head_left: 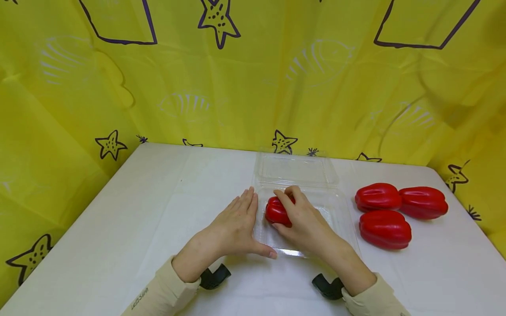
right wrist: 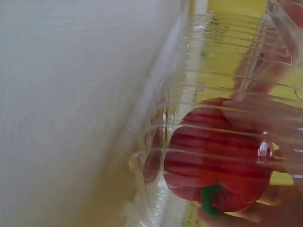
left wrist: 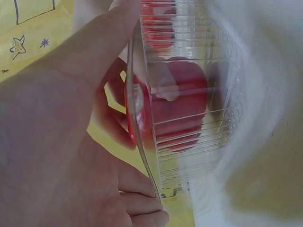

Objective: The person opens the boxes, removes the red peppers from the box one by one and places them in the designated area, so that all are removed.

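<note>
A clear plastic clamshell box (head_left: 328, 210) lies with its lid (head_left: 294, 169) folded back. Inside its left part is a red bell pepper (head_left: 276, 211), which my right hand (head_left: 304, 219) grips between thumb and fingers. The right wrist view shows this bell pepper (right wrist: 213, 156) through the ribbed clear wall, green stem facing the camera. My left hand (head_left: 237, 224) rests along the box's left edge, fingers straight and pointing away, thumb out along the front rim. In the left wrist view, the box rim (left wrist: 138, 113) runs close by the fingers.
Right of the box lie three more red bell peppers (head_left: 385, 229) in a tight group on the white table (head_left: 189, 184). A yellow patterned curtain (head_left: 253, 79) stands behind and at both sides. Black curved pieces (head_left: 215, 276) sit below each wrist.
</note>
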The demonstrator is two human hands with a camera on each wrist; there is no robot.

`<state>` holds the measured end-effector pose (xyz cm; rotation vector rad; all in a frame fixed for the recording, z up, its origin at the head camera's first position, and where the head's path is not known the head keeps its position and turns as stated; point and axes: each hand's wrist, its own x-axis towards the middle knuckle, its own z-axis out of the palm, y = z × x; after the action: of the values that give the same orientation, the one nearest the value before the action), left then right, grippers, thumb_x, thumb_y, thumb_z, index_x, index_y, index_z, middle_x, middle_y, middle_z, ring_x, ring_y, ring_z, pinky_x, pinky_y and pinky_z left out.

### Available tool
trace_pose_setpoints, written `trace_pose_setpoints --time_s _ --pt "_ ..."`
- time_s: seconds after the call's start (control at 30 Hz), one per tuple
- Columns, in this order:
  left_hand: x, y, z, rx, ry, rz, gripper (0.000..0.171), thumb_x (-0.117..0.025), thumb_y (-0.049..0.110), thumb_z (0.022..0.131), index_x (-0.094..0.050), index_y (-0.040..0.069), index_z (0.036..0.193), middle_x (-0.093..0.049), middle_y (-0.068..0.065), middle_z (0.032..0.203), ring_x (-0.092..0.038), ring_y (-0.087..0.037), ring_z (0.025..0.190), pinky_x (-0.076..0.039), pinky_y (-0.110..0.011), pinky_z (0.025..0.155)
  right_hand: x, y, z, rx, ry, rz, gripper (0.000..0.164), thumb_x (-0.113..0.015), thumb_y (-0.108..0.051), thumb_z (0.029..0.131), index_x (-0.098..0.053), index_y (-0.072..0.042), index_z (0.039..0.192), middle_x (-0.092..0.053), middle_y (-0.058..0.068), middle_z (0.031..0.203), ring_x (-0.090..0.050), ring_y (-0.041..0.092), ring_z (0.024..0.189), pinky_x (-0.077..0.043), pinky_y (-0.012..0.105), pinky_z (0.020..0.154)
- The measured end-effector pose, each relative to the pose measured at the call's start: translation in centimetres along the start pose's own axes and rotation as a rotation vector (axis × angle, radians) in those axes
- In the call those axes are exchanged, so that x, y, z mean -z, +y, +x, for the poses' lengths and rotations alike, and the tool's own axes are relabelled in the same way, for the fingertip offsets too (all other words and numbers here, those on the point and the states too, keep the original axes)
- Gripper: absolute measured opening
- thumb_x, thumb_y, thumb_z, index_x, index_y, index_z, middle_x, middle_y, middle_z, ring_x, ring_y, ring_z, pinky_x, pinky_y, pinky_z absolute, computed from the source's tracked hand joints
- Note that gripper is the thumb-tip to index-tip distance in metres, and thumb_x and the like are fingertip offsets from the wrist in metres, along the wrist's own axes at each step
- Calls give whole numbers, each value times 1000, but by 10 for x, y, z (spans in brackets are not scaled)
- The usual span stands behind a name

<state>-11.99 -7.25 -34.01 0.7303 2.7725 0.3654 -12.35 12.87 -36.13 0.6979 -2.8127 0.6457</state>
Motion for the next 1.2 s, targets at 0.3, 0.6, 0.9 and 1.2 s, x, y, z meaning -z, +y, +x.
trace_pose_setpoints --time_s 0.3,0.6,0.9,1.2 --pt "0 1 0 8 1 -8 134 -70 80 66 -15 -3 156 -7 -17 167 -8 -31 155 -15 -46 126 19 -3 -4 -30 3 14 68 -83 -25 79 -53 -6 137 -48 9 129 -61 27 109 -61 43 85" --pt "0 1 0 4 8 -20 135 -71 80 66 -15 -4 156 -6 -18 166 -8 -31 155 -14 -45 126 40 0 -8 -7 66 -8 69 -84 -14 75 -49 -3 134 -52 14 137 -57 32 118 -60 49 85" --pt "0 -1 -2 8 15 -42 136 -72 79 64 -15 -4 156 -6 -18 167 -9 -31 155 -14 -45 126 52 2 -12 2 71 -11 75 -86 -15 73 -45 -6 135 -56 13 130 -56 29 116 -61 46 81" --pt "-1 -1 -1 -4 29 -47 136 -75 77 64 -16 -5 156 -8 -20 166 -10 -32 155 -15 -45 126 65 9 -22 11 86 -38 80 -89 -12 67 -46 -4 134 -58 14 128 -56 30 115 -62 48 79"
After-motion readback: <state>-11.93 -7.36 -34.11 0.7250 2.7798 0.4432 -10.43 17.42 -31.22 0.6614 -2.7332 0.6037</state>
